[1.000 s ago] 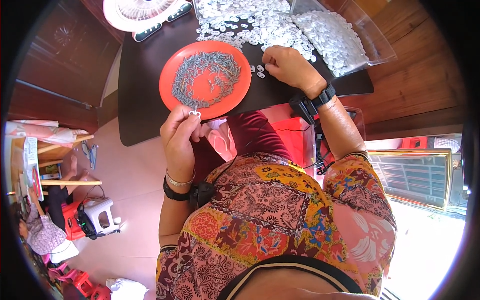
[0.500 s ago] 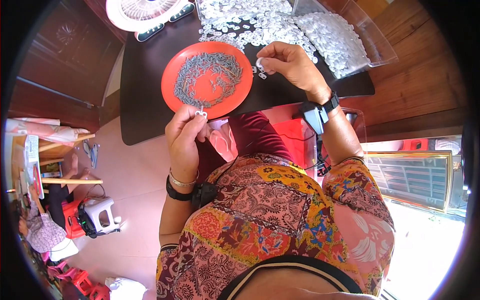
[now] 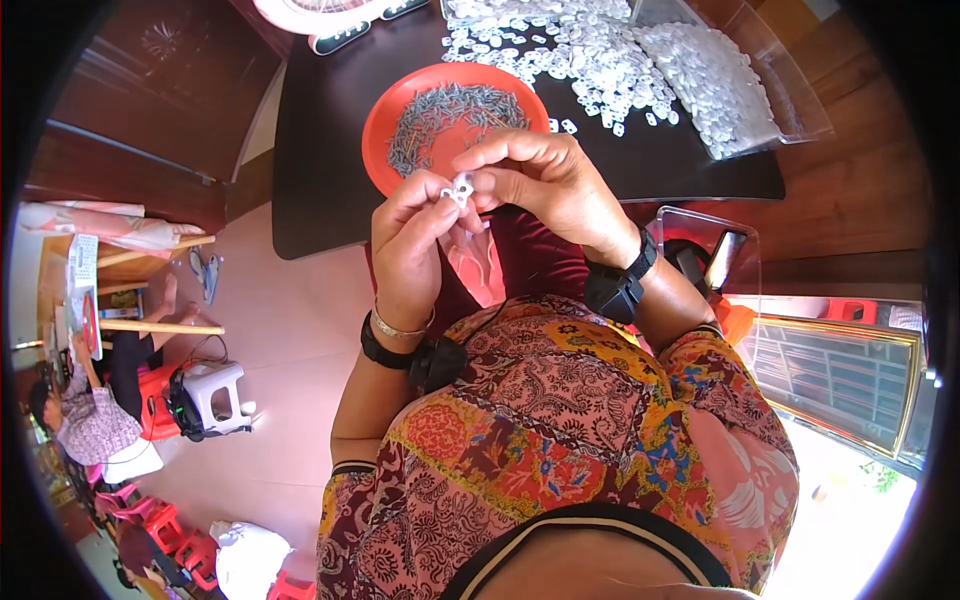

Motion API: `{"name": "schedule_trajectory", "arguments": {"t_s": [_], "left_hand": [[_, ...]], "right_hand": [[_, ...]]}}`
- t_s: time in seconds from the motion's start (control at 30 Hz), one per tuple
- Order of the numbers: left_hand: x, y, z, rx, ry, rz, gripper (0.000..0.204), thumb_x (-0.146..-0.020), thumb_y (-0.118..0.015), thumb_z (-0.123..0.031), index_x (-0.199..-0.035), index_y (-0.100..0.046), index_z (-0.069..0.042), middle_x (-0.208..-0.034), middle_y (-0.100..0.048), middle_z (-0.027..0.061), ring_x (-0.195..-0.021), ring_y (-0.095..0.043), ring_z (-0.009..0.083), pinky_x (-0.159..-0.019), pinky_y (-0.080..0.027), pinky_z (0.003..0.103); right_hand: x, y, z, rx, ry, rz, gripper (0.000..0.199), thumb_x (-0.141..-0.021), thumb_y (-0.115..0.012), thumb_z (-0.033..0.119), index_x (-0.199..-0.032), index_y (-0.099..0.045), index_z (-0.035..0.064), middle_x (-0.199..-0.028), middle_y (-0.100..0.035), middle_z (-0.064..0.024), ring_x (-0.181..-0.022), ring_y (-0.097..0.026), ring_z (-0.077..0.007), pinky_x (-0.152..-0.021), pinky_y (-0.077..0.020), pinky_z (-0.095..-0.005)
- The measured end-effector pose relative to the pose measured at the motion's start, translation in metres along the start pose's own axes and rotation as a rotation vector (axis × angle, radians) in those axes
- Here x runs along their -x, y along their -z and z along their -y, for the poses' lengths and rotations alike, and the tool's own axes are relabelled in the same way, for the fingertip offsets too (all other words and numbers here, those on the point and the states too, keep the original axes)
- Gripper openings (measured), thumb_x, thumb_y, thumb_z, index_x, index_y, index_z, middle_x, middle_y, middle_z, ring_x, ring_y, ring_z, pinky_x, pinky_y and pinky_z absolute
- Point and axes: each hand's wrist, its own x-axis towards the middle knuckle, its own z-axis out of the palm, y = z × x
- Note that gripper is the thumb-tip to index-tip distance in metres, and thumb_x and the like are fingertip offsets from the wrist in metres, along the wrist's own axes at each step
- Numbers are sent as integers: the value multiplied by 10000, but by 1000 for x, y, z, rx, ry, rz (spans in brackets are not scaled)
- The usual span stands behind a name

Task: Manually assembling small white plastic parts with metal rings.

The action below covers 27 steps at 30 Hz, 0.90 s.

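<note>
My left hand (image 3: 412,228) pinches a small white plastic piece with holes (image 3: 459,192) between thumb and fingertips. My right hand (image 3: 550,190) meets it there, its thumb and forefinger closed at the same spot; another white piece seems to be in that pinch, mostly hidden by the fingers. Both hands are over the near edge of a red plate (image 3: 374,145). On the plate, small grey screw-like pieces (image 3: 425,112) lie in a ring.
Many white plastic pieces (image 3: 600,75) are heaped across the dark table (image 3: 325,140). A clear box (image 3: 800,115) at the right holds more. A fan (image 3: 330,15) stands at the far left. Another person (image 3: 95,425) sits off to the left, near a grey stool (image 3: 215,395).
My right hand has come from the white pieces on the table toward me and left, joining my left hand. The view has shifted, and the left hand is slightly raised.
</note>
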Motion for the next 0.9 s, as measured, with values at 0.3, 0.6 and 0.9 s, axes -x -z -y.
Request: {"name": "schedule_trajectory", "arguments": {"t_s": [0.3,0.6,0.9], "left_hand": [[3,3,2,166,37,41,166,-887,-478,-136,-815,-535,2,-745,-611,104,-651,-572,138,-588,-428,230],[5,5,2,-180,96,-21,155,-878,-481,-125,-759,-487,-25,-614,-468,32,-567,-441,121,-555,-361,255],[4,0,0,-230,113,-67,163,-864,-482,-80,-709,-471,-29,-576,-425,5,-534,-394,96,-528,-333,245]], "right_hand": [[-4,4,-11,-69,57,196,121,-922,-572,28,-1026,-628,6,-920,-654,-38,-867,-622,-96,-753,-512,-243],[-8,10,-5,10,-131,-58,146,-914,-623,133,-1010,-663,31,-841,-642,7,-681,-549,-47,-636,-470,-198],[-6,10,-2,2,-119,12,154,-916,-597,66,-1035,-686,27,-887,-666,-4,-708,-557,-44,-666,-476,-195]]}}
